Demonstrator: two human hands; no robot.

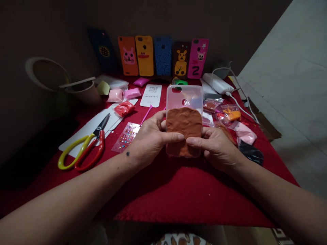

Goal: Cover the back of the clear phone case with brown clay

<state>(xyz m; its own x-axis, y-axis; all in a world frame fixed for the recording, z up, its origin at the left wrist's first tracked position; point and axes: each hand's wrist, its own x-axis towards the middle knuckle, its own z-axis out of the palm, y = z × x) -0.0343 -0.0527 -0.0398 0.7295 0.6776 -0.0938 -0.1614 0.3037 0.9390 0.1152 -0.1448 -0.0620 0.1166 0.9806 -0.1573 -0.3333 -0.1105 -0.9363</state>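
**Head view: room, work surface, both hands on the case**

Room: a dark wall (230, 20) stands behind your table. To your right there is pale floor (293, 85). The light is dim, and the left side is nearly black.

Surface: a red cloth (178, 194) covers the table. The stretch nearest you shows only your forearms.

A white sheet (84, 129) lies at an angle on the left, with the scissors (87, 146) on it. Their yellow and red handles point toward you and their blades are shut.

Five decorated phone cases lean upright against the wall in a row: orange (127, 56), yellow (144, 56), blue (162, 56), brown (181, 59) and pink (198, 58).

A white charger block (217, 83) sits at the back right, and its cable (240, 105) runs down the cloth's right edge.

The clear phone case (184, 98) is at centre, raised above the cloth and tilted toward you. Brown clay (184, 124) covers its lower half.

- **Left hand** (150, 139): it grips the case's left edge, with the thumb pressed flat on the clay.
- **Right hand** (217, 148): it grips the right edge, with the thumb on the clay too. The two thumb tips nearly meet.

Smaller things:
- A gem sticker sheet (125, 137) lies just left of your left hand.
- A red clay packet (124, 108) lies behind the sticker sheet.
- An orange clay packet (231, 114) lies among other bags, right of the case.
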